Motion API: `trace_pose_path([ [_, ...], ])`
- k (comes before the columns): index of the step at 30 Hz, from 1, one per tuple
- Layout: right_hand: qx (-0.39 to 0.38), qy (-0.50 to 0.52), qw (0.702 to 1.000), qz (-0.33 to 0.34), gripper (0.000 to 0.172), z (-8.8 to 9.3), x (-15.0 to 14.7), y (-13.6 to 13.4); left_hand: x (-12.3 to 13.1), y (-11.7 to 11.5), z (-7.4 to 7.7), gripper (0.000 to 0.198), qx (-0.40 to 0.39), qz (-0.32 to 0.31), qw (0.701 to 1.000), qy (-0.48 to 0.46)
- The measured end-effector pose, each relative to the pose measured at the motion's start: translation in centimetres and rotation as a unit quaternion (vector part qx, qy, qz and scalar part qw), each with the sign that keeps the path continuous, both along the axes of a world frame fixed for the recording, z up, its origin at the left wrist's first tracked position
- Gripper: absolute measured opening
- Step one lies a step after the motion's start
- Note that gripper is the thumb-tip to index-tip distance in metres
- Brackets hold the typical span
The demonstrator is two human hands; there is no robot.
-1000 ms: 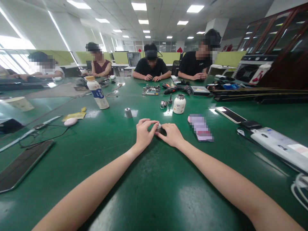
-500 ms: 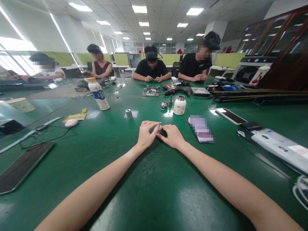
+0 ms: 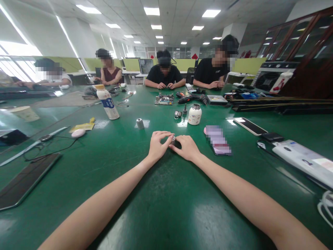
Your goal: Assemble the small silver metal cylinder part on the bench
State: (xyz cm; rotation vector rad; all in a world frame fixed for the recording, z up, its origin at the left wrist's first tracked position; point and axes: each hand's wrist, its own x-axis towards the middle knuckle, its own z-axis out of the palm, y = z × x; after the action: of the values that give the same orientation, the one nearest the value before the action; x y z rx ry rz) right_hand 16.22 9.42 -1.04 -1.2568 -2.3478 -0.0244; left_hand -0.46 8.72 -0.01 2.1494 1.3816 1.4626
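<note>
Between my two hands a small grey metal cylinder stands on the green table, partly covered by fingers. My left hand curves round its left side, thumb and fingertips closed on it. On the other side, my right hand has its thumb and bent fingers against the cylinder. A similar grey cylinder stands alone, beyond and left of my hands. Past them to the right is a white patterned bottle without its lid, and a small shiny metal part lies beside it.
A phone lies right of my hands, and another phone farther right. A tall bottle stands at the left. Ahead are a circuit board and a power drill. Several people sit across the table.
My hands hold the same pose round the cylinder. The camera view has shifted very slightly; nothing else visibly moves on the table.
</note>
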Motion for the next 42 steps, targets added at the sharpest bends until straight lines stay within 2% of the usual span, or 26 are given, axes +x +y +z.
trace_pose_path([
  [2, -0.001, -0.001, 1.000, 0.000, 0.037, 0.1, 0.0, -0.1, 0.1, -0.2, 0.2, 0.017, 0.016, 0.028, 0.999, 0.002],
  [5, -0.003, 0.003, 1.000, -0.002, 0.037, 0.3, -0.1, -0.2, 0.2, -0.6, 0.2, 0.020, 0.030, 0.137, 0.990, 0.007],
  [8, -0.003, 0.005, 1.000, -0.007, 0.038, 0.3, -0.1, -0.3, -0.1, -0.4, -0.6, 0.023, -0.014, 0.228, 0.973, 0.038],
  [11, -0.003, 0.006, 1.000, -0.007, 0.038, 0.2, -0.1, -0.2, -0.5, 0.3, -2.1, 0.025, -0.078, 0.244, 0.963, 0.081],
  [14, -0.005, 0.011, 1.000, -0.004, 0.038, 0.2, -0.1, -0.2, -0.8, 0.7, -2.8, 0.027, -0.072, 0.251, 0.961, 0.091],
  [18, -0.004, 0.011, 1.000, -0.006, 0.039, 0.1, -0.1, -0.2, -0.4, 0.3, -1.5, 0.023, -0.046, 0.235, 0.970, 0.048],
  [22, -0.003, 0.005, 1.000, -0.004, 0.037, 0.1, -0.1, -0.2, 0.2, -0.5, 0.1, 0.018, 0.038, 0.139, 0.989, 0.024],
  [25, -0.001, 0.002, 1.000, -0.004, 0.036, 0.0, 0.0, -0.1, 0.4, -0.7, 0.4, 0.014, 0.033, 0.090, 0.994, 0.046],
  [36, -0.001, -0.003, 1.000, -0.005, 0.037, 0.1, 0.0, -0.2, 0.1, -0.5, 0.1, 0.027, 0.007, 0.036, 0.998, 0.051],
  [42, -0.004, -0.003, 1.000, -0.003, 0.037, 0.1, 0.0, -0.1, 0.2, -0.6, 0.3, 0.014, 0.010, 0.058, 0.998, 0.039],
])
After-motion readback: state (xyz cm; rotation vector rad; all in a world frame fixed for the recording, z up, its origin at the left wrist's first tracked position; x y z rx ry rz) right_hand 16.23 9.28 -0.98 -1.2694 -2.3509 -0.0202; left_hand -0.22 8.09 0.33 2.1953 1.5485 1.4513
